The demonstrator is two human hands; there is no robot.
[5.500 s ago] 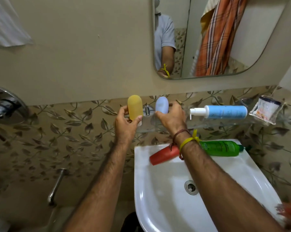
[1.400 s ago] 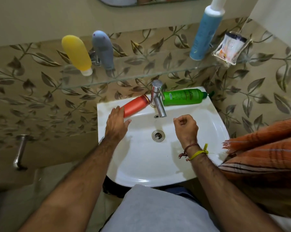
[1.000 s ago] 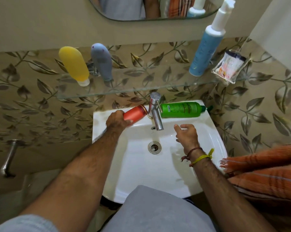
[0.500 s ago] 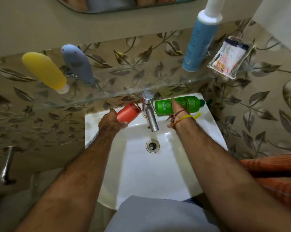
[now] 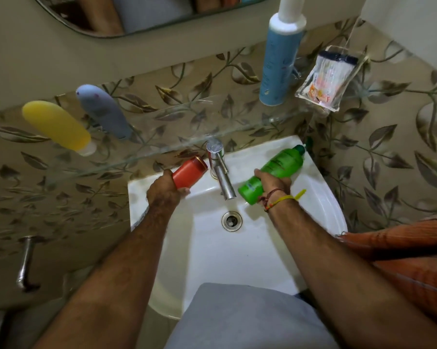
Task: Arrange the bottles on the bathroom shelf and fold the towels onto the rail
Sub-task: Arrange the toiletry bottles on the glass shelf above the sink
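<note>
Progress is judged partial. At the left of the frame, a yellow bottle (image 5: 56, 128) and a grey-blue bottle (image 5: 103, 111) stand side by side, close but apart, on the glass shelf (image 5: 162, 149), which runs across the patterned wall above the basin. Two bottles are not yet shelved. At lower centre-left the left hand (image 5: 165, 189) is wrapped around the base end of a red bottle (image 5: 189, 171), whose capped end points up toward the shelf edge, just left of the tap (image 5: 221, 172). Right of the tap, the right hand (image 5: 272, 183) is closed around the middle of a green bottle (image 5: 275, 173), tilted with its cap toward the back corner of the sink (image 5: 320, 197); whether it is clear of the rim cannot be told because of blur. At upper right a tall blue pump bottle (image 5: 279, 61) stands on the shelf, with a clear pouch (image 5: 328, 79) hanging just beside it. At the right edge an orange striped towel (image 5: 401, 260) lies bunched beside the sink; it appears unfolded, and no rail is in view, so the towel step is judged outstanding. As to room, the middle stretch of the shelf between the grey-blue bottle and the pump bottle is open and looks wide enough for both held bottles. The shelf's front edge overhangs the tap, so each bottle would need to be lifted out and around that edge, keeping off the tap head and the standing bottles.
</note>
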